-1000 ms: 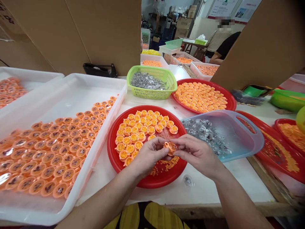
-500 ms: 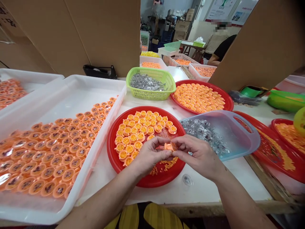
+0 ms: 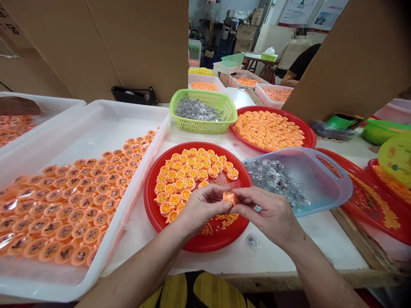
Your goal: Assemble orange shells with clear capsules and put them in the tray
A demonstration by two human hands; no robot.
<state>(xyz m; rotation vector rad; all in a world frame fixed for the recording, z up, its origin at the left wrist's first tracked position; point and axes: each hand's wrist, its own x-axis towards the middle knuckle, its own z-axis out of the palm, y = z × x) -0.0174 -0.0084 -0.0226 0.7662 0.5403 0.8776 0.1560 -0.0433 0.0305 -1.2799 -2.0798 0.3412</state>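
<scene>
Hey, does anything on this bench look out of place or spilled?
One small clear piece lies alone on the white tabletop beside the nearest red tray; it looks stray, since similar-looking clear pieces are heaped in the blue tray.

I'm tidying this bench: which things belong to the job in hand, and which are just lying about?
Likely job items:
held orange cup
nearest round red tray
blue tray
large white tray

Apparently lying about:
black container
background cartons

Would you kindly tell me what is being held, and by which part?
A small orange cup, held between the left hand and right hand, seemingly at its base and rim ends respectively; exact contacts are partly hidden.
</scene>
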